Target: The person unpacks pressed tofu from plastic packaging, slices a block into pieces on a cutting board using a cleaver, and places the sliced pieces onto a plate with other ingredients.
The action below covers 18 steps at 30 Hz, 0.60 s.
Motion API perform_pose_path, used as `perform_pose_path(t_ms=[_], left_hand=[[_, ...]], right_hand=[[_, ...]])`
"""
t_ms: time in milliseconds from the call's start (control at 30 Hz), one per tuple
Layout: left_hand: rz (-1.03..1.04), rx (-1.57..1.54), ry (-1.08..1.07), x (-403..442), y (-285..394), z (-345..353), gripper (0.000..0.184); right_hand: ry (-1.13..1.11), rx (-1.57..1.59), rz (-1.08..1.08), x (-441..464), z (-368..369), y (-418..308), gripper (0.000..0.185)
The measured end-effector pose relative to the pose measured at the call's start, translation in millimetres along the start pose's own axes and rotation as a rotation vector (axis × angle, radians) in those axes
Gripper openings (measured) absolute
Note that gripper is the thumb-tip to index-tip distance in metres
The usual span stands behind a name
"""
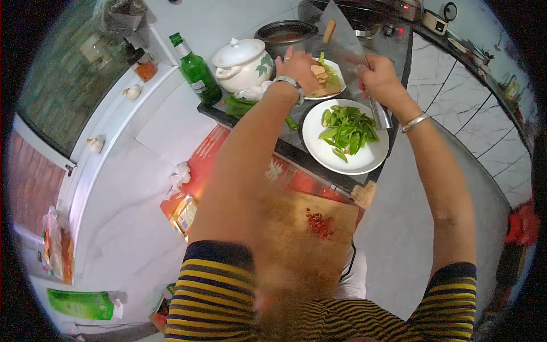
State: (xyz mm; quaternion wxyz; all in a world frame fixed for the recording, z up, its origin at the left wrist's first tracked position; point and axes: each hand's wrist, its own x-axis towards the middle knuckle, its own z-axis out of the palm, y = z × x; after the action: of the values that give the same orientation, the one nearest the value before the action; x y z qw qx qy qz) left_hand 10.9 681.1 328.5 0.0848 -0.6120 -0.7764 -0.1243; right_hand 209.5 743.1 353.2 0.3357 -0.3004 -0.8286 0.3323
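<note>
My right hand [379, 80] is closed around a cleaver [380, 114], its metal handle end showing below the fist. The broad blade points up and away, with a tan piece [329, 31] against it. My left hand [296, 74] reaches over the left side of a white plate [336, 93] of tan slices [322, 74], fingers apart; I cannot tell whether they touch the slices. Nearer to me, a second white plate [319, 154] carries cut green peppers [350, 128].
Left of the plates stand a lidded white pot [239, 62] and a green bottle [199, 74]. A dark pan [285, 33] sits behind. Chopped red chili [320, 223] lies on a wooden board [336, 256] below. Garlic [132, 92] rests on the window ledge.
</note>
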Motion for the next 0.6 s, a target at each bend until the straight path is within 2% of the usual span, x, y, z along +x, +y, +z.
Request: perform_pose_path(t_ms=[100, 133, 233, 300, 333, 367, 400, 433, 500, 567, 600], left_hand=[[0.348, -0.091, 0.497, 7.7, -12.1, 7.1, 0.074], [0.357, -0.033, 0.449, 10.7, -5.7, 3.3, 0.084], [0.145, -0.017, 0.229, 13.3, 4.8, -1.8, 0.087], [-0.03, 0.133, -0.051, 7.8, 2.7, 0.6, 0.091], [-0.054, 0.095, -0.141, 2.3, -2.0, -3.4, 0.088], [-0.078, 0.127, -0.066, -6.6, -5.5, 0.3, 0.084], [-0.073, 0.184, 0.005, -17.4, -5.5, -3.0, 0.057], [0.012, 0.026, 0.15, -34.9, -6.5, -3.1, 0.054], [0.178, -0.294, 0.462, -72.2, -4.3, -6.4, 0.048], [0.306, -0.486, 0.555, -144.0, 2.7, -2.3, 0.031], [0.485, -0.591, 0.666, -176.7, 6.8, 8.4, 0.018]], right_hand=[[-0.021, -0.029, 0.043, -7.7, -2.2, -13.1, 0.023], [-0.031, -0.044, 0.004, -9.5, 0.1, -18.5, 0.023], [-0.029, -0.07, -0.061, -20.9, 2.7, -28.8, 0.022], [-0.013, -0.063, -0.019, -33.2, -2.5, -36.4, 0.02], [0.04, -0.141, -0.105, -45.4, -6.5, -36.4, 0.02], [0.096, -0.221, -0.21, -53.0, -13.9, -39.9, 0.02], [0.065, -0.121, -0.112, -66.0, -22.5, -45.3, 0.021], [0.034, -0.02, -0.006, -88.8, -29.1, -49.4, 0.022], [0.035, 0.111, 0.039, -141.7, -40.7, -60.4, 0.024], [-0.081, 0.16, 0.047, -208.6, -56.8, -73.2, 0.018], [-0.087, 0.312, 0.159, -245.3, -57.2, -77.3, 0.019]])
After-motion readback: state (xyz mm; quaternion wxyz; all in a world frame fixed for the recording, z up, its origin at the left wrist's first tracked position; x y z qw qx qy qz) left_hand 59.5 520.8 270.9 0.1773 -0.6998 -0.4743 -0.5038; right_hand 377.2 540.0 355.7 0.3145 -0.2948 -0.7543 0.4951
